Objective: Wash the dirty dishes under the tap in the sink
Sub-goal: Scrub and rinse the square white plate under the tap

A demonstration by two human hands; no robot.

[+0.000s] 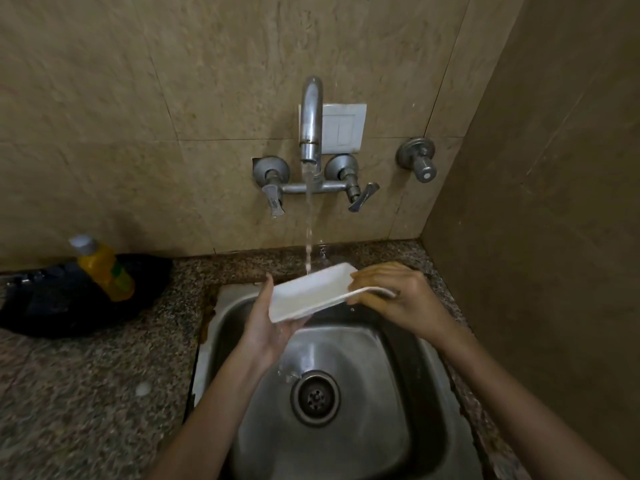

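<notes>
A white rectangular dish [306, 294] is held tilted over the steel sink [381, 393], under the stream running from the wall tap [310, 123]. My left hand [265, 327] supports the dish from beneath at its near left corner, thumb along the left edge. My right hand [394, 296] grips the dish's right edge, fingers curled over the rim. Water falls onto the dish's far side and runs off toward the drain [315, 398].
A yellow bottle [104, 268] with a grey cap leans on a dark bag [52, 306] on the speckled granite counter [86, 393] at the left. Two tap levers [360, 197] and a separate valve [417, 159] stick out of the tiled wall. A side wall stands close on the right.
</notes>
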